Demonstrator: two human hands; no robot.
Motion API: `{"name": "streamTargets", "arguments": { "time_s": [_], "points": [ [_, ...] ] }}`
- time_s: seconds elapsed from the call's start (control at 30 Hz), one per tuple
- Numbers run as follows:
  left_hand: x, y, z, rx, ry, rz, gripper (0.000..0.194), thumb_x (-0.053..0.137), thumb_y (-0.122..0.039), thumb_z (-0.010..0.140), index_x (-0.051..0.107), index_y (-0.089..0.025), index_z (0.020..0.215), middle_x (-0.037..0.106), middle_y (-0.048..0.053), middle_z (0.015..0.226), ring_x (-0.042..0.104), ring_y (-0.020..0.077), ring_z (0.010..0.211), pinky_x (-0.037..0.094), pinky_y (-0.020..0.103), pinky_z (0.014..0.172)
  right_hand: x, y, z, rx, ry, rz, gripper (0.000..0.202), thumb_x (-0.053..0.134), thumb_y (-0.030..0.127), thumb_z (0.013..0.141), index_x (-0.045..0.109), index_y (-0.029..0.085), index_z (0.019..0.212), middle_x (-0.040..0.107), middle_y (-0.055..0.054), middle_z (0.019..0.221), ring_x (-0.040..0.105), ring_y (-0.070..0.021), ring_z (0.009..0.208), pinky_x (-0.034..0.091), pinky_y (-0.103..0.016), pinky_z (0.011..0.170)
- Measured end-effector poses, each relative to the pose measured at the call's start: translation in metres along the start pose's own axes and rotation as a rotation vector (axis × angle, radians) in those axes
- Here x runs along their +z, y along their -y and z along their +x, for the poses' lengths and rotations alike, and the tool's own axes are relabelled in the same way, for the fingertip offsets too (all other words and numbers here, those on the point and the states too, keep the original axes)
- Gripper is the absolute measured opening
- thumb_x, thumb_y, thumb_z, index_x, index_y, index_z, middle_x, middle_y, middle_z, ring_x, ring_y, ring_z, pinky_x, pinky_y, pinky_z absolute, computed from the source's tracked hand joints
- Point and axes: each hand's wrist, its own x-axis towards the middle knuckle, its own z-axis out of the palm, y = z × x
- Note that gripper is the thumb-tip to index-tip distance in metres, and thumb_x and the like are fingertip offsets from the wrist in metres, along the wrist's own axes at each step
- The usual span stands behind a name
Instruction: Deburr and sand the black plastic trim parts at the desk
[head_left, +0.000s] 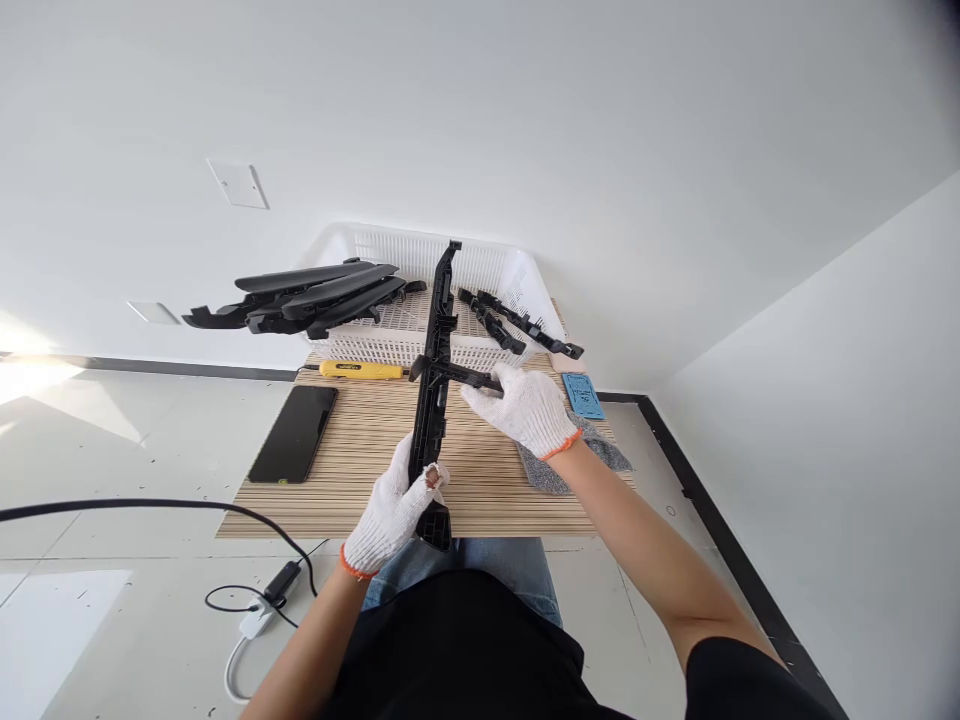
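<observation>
My left hand (391,510), in a white knit glove with an orange cuff, is closed round the lower end of a long black plastic trim piece (441,330). The piece stands nearly upright in view, its ribbed side showing, its top reaching over the basket. My right hand (529,408), gloved alike, grips the right end of a slim black bar-shaped piece (469,375). That bar crosses the trim piece near its middle and ends in a rounded tip on the left. Whether the two are joined or only touching, I cannot tell. The left glove is torn at the thumb.
Behind stands a white plastic basket (480,262) with several black trim pieces (322,295) overhanging its left and two slimmer ones (517,322) at its right. On the wooden table (360,510) lie a phone (294,434), a yellow tool (361,370), grey cloth (544,475) and a blue packet (583,396).
</observation>
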Motion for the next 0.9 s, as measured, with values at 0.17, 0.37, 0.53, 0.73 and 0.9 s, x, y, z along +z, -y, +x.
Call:
{"name": "streamTargets", "arguments": {
  "time_s": [0.17, 0.37, 0.53, 0.73, 0.9],
  "points": [
    [-0.0005, 0.0035, -0.0005, 0.002, 0.01, 0.013, 0.069, 0.057, -0.062, 0.1, 0.045, -0.025, 0.156, 0.073, 0.002, 0.097, 0.069, 0.0205, 0.076, 0.058, 0.034, 0.077, 0.0009, -0.0073, -0.0015, -0.024, -0.059, -0.1, 0.045, 0.054, 0.056, 0.092, 0.077, 0.018, 0.085, 0.076, -0.009, 0.069, 0.074, -0.0267, 0.07, 0.036, -0.03, 0.058],
    [-0.0011, 0.0034, 0.0001, 0.008, 0.003, 0.036, 0.066, 0.057, -0.062, 0.1, 0.047, -0.025, 0.154, 0.072, 0.001, 0.097, 0.069, 0.0204, 0.076, 0.058, 0.034, 0.079, 0.0001, -0.0102, 0.0003, -0.05, -0.04, -0.204, 0.046, 0.045, 0.046, 0.095, 0.077, 0.016, 0.11, 0.071, -0.009, 0.063, 0.066, -0.024, 0.06, 0.031, -0.029, 0.056],
    [-0.0005, 0.0012, 0.0005, 0.012, 0.001, 0.043, 0.061, 0.057, -0.06, 0.1, 0.051, -0.026, 0.15, 0.072, 0.0, 0.093, 0.068, 0.0197, 0.075, 0.057, 0.034, 0.079, 0.0034, -0.0099, -0.0002, -0.061, -0.02, -0.276, 0.059, 0.047, 0.043, 0.095, 0.062, 0.014, 0.144, 0.074, -0.01, 0.068, 0.066, -0.0241, 0.061, 0.034, -0.028, 0.057],
    [-0.0001, 0.0002, 0.001, 0.018, 0.01, 0.043, 0.061, 0.056, -0.061, 0.101, 0.049, -0.026, 0.151, 0.072, 0.0, 0.093, 0.068, 0.0193, 0.073, 0.057, 0.034, 0.08, 0.0005, -0.0059, 0.0022, -0.057, 0.057, -0.305, 0.062, 0.043, 0.045, 0.099, 0.055, 0.017, 0.154, 0.077, -0.011, 0.075, 0.068, -0.026, 0.065, 0.037, -0.03, 0.059],
    [-0.0004, 0.0005, 0.0013, 0.015, 0.004, 0.076, 0.061, 0.056, -0.061, 0.101, 0.051, -0.026, 0.15, 0.072, 0.0, 0.095, 0.068, 0.0198, 0.076, 0.056, 0.034, 0.081, -0.0024, -0.0068, 0.0024, -0.079, 0.075, -0.339, 0.066, 0.042, 0.042, 0.1, 0.048, 0.014, 0.159, 0.078, -0.014, 0.082, 0.071, -0.0279, 0.071, 0.038, -0.031, 0.059]
  ]
}}
